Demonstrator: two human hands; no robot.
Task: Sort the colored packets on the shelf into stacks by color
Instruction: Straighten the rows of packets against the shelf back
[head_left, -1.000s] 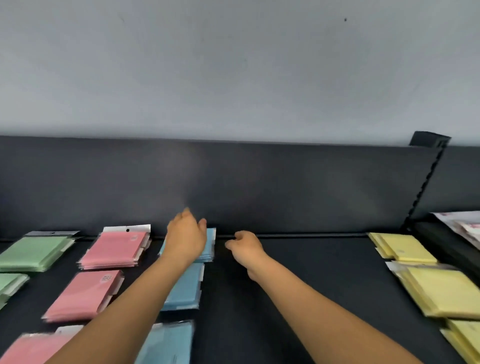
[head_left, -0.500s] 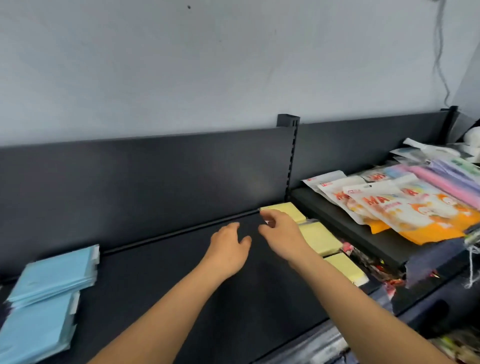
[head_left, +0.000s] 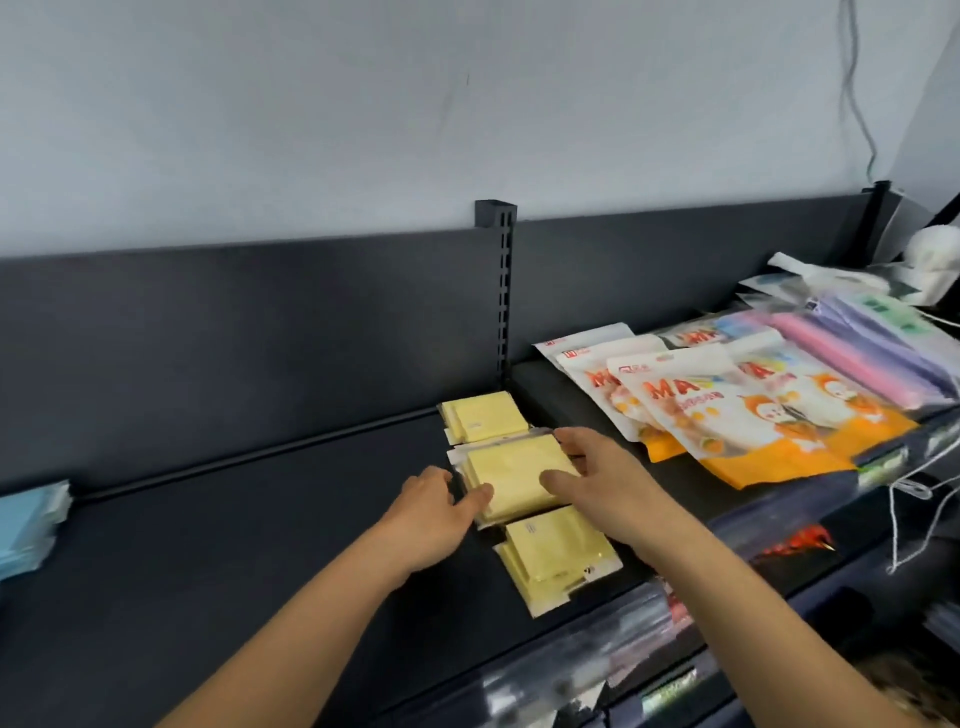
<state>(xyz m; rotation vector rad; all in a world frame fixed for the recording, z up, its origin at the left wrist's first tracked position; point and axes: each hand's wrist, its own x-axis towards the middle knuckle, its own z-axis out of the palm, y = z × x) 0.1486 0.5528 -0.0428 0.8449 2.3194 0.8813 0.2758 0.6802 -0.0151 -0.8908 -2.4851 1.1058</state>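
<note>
In the head view, a dark shelf (head_left: 234, 545) was seen from above, backed by a dark panel (head_left: 260, 338) under a pale wall (head_left: 363, 104). Three stacks of yellow packets were laid in a row from back to front at the shelf's right end, beside a slotted post (head_left: 503, 291).

The back stack (head_left: 485, 423) was set against the panel. The middle stack (head_left: 511, 475) lay just in front of it. The front stack (head_left: 556, 558) lay near the shelf's front edge, its packets slightly fanned.

The middle stack was held from both sides. The left hand (head_left: 434, 512) was closed on its left edge, with the thumb laid on the near left corner and the fingers curled against the side. The right hand (head_left: 597, 478) was closed on its right edge, with the thumb pressed flat on the top packet and the fingers curved round the side, the forefinger stretched toward the far right corner. Whether the stack was lifted off the shelf could not be told.

Blue packets (head_left: 28, 525) were piled at the far left of the shelf, well apart from the yellow ones.

On the slightly higher shelf to the right, white and orange snack bags (head_left: 727, 410) were spread overlapping, with pink and purple packets (head_left: 857, 353) behind them. A cable (head_left: 857, 78) was hung down the wall above. A white string (head_left: 904, 519) was draped over that shelf's front.
</note>
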